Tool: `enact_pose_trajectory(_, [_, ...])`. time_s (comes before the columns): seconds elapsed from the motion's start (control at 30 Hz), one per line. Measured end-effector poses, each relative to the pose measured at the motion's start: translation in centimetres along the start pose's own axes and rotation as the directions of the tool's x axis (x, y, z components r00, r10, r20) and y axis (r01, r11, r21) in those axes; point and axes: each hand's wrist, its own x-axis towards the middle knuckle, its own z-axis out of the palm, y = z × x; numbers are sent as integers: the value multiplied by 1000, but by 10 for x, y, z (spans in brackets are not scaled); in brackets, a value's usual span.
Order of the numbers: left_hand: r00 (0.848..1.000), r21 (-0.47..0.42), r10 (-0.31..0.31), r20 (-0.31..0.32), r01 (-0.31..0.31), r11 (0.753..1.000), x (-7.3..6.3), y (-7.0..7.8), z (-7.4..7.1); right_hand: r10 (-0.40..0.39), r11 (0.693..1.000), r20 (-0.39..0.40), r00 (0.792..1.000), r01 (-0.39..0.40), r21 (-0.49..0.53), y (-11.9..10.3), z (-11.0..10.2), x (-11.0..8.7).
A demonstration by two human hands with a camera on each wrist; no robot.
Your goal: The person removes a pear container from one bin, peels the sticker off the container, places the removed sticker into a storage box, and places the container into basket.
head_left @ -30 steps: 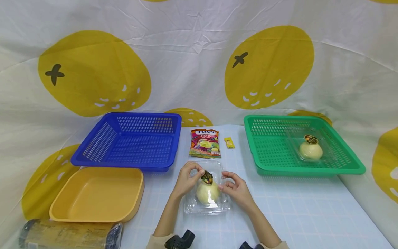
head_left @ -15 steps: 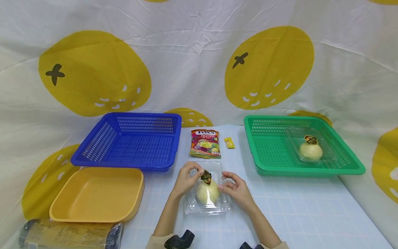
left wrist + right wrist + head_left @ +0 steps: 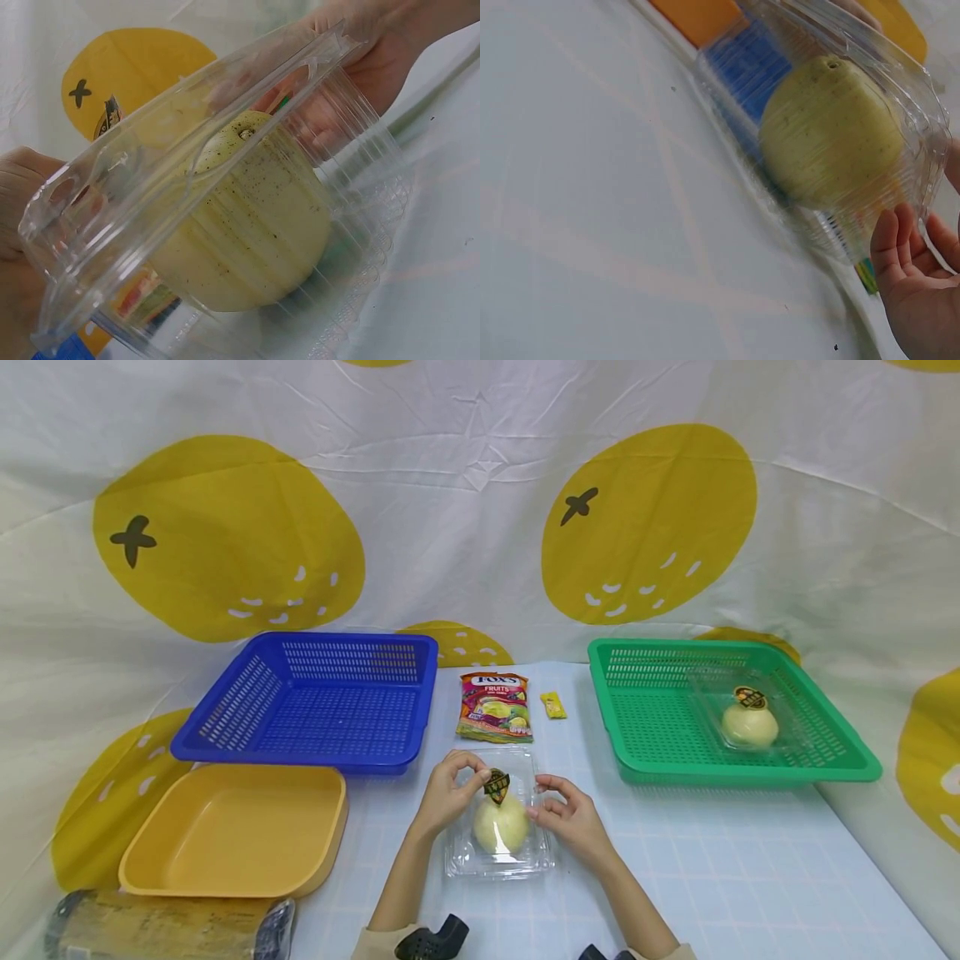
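A clear plastic clamshell box (image 3: 501, 863) lies on the table in front of me, its lid down. Inside it is a round, speckled, pale yellow-green fruit (image 3: 501, 827) with a dimple at its top, plainer in the left wrist view (image 3: 247, 217). My left hand (image 3: 446, 795) pinches the edge of a black-and-gold sticker (image 3: 497, 786) between thumb and index finger. From the side, the sticker (image 3: 111, 114) stands tilted above the lid. My right hand (image 3: 572, 817) holds the box's right edge with curled fingers; its fingers (image 3: 889, 240) touch the plastic.
A blue basket (image 3: 300, 758) and a yellow tray (image 3: 225, 885) stand left, with a brown cylindrical package (image 3: 168, 927) below. Behind the box lie a candy bag (image 3: 495, 706) and a small yellow packet (image 3: 553, 704). At right, a green basket (image 3: 630, 727) holds another boxed fruit (image 3: 750, 725).
The sticker has turned slightly and shifted a little left in my left hand's pinch. Both hands and the box stay almost where they were.
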Motion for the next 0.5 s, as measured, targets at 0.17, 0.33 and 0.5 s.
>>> enact_pose_trajectory(0.17, [1000,-5,-1,5,1,1000,0,0,-1,-1,1000,0,1000,1,3,0,0,0])
enact_pose_trajectory(0.33, [1000,-11,-9,-2,9,1000,0,0,0,-5,1000,1,1000,5,8,1,0,0])
enact_pose_trajectory(0.5, [1000,-25,-24,4,24,999,0,0,0,0,1000,-2,1000,0,7,1,0,0])
